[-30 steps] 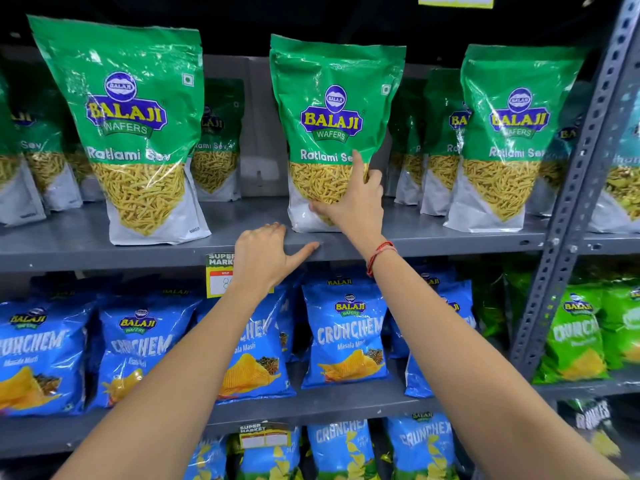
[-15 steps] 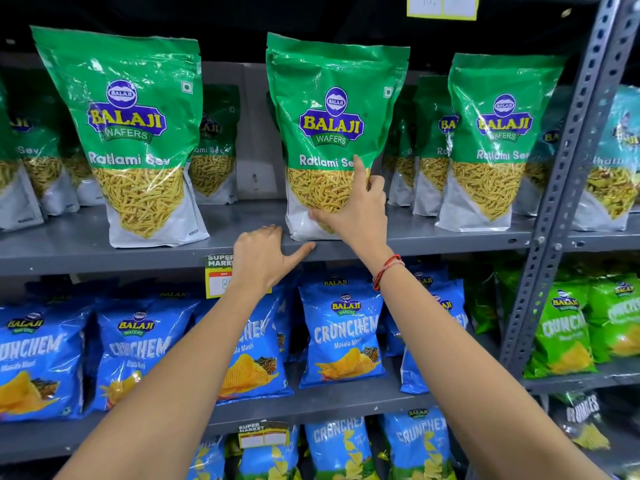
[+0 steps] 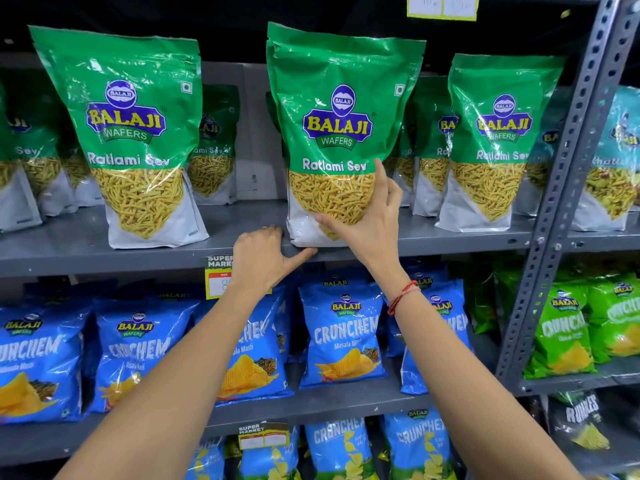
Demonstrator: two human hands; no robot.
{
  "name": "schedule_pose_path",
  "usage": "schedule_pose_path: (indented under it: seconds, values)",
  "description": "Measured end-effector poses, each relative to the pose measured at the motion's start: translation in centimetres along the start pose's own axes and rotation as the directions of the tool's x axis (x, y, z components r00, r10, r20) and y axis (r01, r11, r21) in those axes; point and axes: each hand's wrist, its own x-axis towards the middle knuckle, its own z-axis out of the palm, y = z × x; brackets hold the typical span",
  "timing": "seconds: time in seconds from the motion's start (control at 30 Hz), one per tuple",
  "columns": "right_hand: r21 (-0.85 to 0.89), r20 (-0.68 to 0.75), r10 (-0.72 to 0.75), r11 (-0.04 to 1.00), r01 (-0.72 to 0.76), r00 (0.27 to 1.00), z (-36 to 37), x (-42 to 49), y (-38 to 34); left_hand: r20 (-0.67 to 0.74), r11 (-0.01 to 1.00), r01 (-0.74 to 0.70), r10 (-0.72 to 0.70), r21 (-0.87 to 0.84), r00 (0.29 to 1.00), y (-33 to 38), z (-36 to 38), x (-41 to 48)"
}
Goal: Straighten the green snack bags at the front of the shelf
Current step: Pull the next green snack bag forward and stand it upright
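Grey metal shelf [image 3: 86, 252]: three front green Ratlami Sev bags, upright. Middle bag [image 3: 341, 109]: right hand [image 3: 367, 226] spread against its lower front. Left hand [image 3: 263, 258]: resting on shelf edge, thumb under the bag's corner. Blue Crunchem bags [image 3: 341, 336] below.

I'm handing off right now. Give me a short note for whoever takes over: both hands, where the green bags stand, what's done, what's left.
Left hand: holds nothing, fingers curled over the front edge of the top shelf.
Right hand: open, spread on the lower right front of the middle green bag, not closed around it.
Bags: the middle one stands upright at the shelf front, facing out. The left green bag leans a little; the right green bag sits slightly further back.
Done: middle bag looks about squared.
Left: release it, then check the left and right bags.
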Motion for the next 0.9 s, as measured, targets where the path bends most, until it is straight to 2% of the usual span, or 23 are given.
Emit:
schedule_pose_path:
  seconds: [0.13,0.33,0.9]
  values:
    - [0.179,0.104,0.114,0.975,-0.131,0.988,0.3,0.3,0.9,0.018,1.000,0.009,-0.009,0.024,1.000,-0.2,0.2,0.1]
    - [0.201,0.204,0.117,0.967,-0.159,0.972,0.7,1.7,1.5,0.018,0.999,0.014,-0.015,0.034,1.000,-0.1,0.2,0.1]
    - [0.234,0.209,0.110,0.959,-0.159,0.972,1.1,2.5,2.5,0.024,1.000,-0.001,0.002,-0.029,1.000,-0.2,0.5,0.1]
